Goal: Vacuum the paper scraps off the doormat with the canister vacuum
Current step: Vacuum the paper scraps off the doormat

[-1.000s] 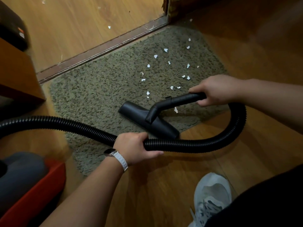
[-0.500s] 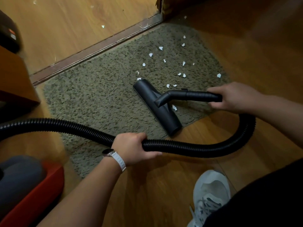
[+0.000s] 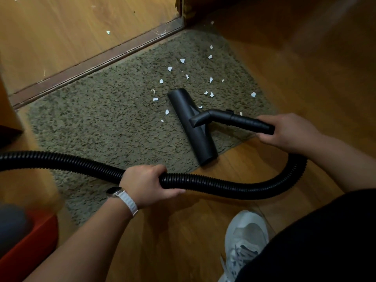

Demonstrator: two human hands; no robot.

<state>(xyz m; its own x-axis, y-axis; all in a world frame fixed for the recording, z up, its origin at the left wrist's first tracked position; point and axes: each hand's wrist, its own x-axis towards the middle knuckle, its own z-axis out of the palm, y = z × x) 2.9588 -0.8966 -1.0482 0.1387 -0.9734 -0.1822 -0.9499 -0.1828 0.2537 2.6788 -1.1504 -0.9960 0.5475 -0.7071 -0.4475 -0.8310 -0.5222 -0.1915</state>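
A shaggy olive doormat point(image 3: 105, 123) lies on the wooden floor against a door threshold. Several white paper scraps point(image 3: 182, 61) dot its far right part. The black floor nozzle point(image 3: 192, 127) rests on the mat's right side, its near end over the mat's edge. My right hand point(image 3: 289, 131) grips the black wand point(image 3: 240, 120) behind the nozzle. My left hand point(image 3: 146, 185) grips the ribbed black hose point(image 3: 223, 185), which loops from the wand round to the left. The red and grey canister point(image 3: 22, 237) sits blurred at the lower left.
A dark wooden threshold strip point(image 3: 97, 62) runs along the mat's far edge, with a door post point(image 3: 183, 9) at its right end. Stray scraps point(image 3: 108, 32) lie beyond it. A wooden furniture edge point(image 3: 8, 119) stands at the left. My grey sneaker point(image 3: 244, 243) is at the lower right.
The nozzle has swung round and moved to the right and farther along the mat, now lying nearly lengthwise among the scraps. My right hand moved right with the wand.
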